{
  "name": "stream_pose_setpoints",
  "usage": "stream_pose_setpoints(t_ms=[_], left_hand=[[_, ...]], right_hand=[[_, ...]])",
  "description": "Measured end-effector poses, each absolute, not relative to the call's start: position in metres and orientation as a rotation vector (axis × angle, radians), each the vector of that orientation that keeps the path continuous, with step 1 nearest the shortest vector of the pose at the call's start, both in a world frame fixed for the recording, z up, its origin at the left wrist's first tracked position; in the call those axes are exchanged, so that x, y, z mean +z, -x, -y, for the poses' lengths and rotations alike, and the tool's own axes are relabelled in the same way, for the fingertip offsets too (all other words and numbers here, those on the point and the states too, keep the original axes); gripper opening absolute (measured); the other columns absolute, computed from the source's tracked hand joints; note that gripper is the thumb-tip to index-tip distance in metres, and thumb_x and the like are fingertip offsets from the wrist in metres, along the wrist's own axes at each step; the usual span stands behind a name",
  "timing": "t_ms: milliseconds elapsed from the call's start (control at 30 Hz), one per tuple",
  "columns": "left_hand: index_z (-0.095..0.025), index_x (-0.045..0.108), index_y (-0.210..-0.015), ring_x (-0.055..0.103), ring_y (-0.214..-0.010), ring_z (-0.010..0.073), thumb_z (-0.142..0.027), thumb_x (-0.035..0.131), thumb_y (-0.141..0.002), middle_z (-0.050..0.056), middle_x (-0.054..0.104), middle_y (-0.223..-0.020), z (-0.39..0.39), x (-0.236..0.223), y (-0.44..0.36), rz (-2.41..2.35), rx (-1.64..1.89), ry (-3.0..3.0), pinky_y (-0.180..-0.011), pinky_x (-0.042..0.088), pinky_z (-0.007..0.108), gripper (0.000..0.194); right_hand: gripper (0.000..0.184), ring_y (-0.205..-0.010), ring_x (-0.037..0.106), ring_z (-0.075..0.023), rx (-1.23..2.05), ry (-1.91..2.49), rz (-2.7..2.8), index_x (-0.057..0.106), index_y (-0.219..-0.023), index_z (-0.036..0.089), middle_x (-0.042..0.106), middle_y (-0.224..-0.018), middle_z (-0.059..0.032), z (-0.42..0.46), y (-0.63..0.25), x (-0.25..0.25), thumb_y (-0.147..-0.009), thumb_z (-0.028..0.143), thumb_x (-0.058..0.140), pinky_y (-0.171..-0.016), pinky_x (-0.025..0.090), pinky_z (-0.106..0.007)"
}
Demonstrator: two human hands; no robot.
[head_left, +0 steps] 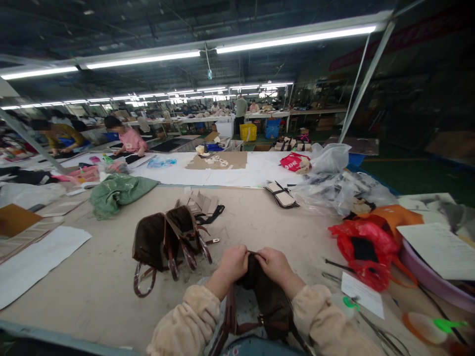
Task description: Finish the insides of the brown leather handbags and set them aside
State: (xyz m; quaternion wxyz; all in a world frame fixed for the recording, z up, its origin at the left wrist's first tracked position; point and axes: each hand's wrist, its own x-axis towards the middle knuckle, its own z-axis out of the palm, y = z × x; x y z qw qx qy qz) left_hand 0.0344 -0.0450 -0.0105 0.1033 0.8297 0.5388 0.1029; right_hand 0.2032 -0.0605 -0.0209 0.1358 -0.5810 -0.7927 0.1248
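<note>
Close to my body at the table's front edge is a dark brown handbag (272, 301) with reddish-brown straps. Its top edge is pinched by my left hand (234, 262) and my right hand (275, 264), with fingers closed a short way apart. The lower part of the bag rests near my lap, partly hidden by my forearms. Left of my hands, two similar dark handbags (150, 240) stand together, their handles hanging toward me. A strap with a small metal end (213, 241) sticks out from them.
Behind the bags lie beige card pieces (198, 203) and a black strip (213, 215). A green cloth sack (120, 193) sits back left. At right are a red plastic bag (365, 249), a white paper (361, 292), scissors (384, 336) and clear plastic bags (326, 190). Co-workers (129, 138) sit farther off.
</note>
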Motion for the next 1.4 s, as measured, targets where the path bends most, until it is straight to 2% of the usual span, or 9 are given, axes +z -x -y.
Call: stream_pose_setpoints(t_ms=[233, 400, 600, 933, 1400], left_hand=[[-0.016, 0.052, -0.082, 0.055, -0.082, 0.0175, -0.022, 0.035, -0.086, 0.007, 0.059, -0.082, 0.043, -0.017, -0.035, -1.548, 0.297, -2.461, -0.071, 0.039, 0.028, 0.019], [-0.016, 0.051, -0.082, 0.054, -0.082, 0.0173, -0.019, 0.035, -0.085, 0.007, 0.058, -0.081, 0.043, -0.019, -0.033, -1.499, 0.342, -2.499, -0.072, 0.040, 0.027, 0.016], [-0.015, 0.051, -0.082, 0.054, -0.081, 0.0180, -0.019, 0.033, -0.085, 0.008, 0.058, -0.082, 0.045, -0.022, -0.035, -1.521, 0.393, -2.476, -0.072, 0.041, 0.029, 0.019], [-0.014, 0.052, -0.082, 0.054, -0.082, 0.0198, -0.018, 0.034, -0.084, 0.010, 0.058, -0.081, 0.045, -0.020, -0.037, -1.515, 0.433, -2.438, -0.073, 0.041, 0.031, 0.018], [-0.015, 0.051, -0.083, 0.053, -0.081, 0.0183, -0.019, 0.034, -0.085, 0.008, 0.058, -0.081, 0.044, -0.025, -0.039, -1.518, 0.442, -2.435, -0.073, 0.041, 0.029, 0.018]], right_hand=[[0.031, -0.079, 0.056, -0.0146, 0.321, 1.651, 2.279, 0.063, -0.085, 0.022, 0.064, -0.082, -0.0036, 0.060, -0.203, -0.026, -0.088, 0.031, 0.034, -0.070, 0.039, -0.023], [0.027, -0.083, 0.057, -0.0161, 0.303, 1.548, 2.313, 0.061, -0.099, 0.024, 0.064, -0.086, -0.0043, 0.061, -0.207, -0.025, -0.087, 0.030, 0.038, -0.071, 0.041, -0.024], [0.028, -0.085, 0.057, -0.0162, 0.319, 1.500, 2.353, 0.059, -0.103, 0.024, 0.064, -0.090, -0.0047, 0.062, -0.206, -0.019, -0.083, 0.031, 0.042, -0.074, 0.042, -0.025], [0.026, -0.079, 0.057, -0.0155, 0.249, 1.597, 2.337, 0.063, -0.088, 0.023, 0.065, -0.082, -0.0034, 0.056, -0.197, -0.021, -0.086, 0.031, 0.038, -0.069, 0.041, -0.024], [0.028, -0.076, 0.056, -0.0140, 0.218, 1.619, 2.344, 0.063, -0.083, 0.022, 0.064, -0.078, -0.0026, 0.053, -0.196, -0.022, -0.087, 0.029, 0.036, -0.068, 0.037, -0.022]])
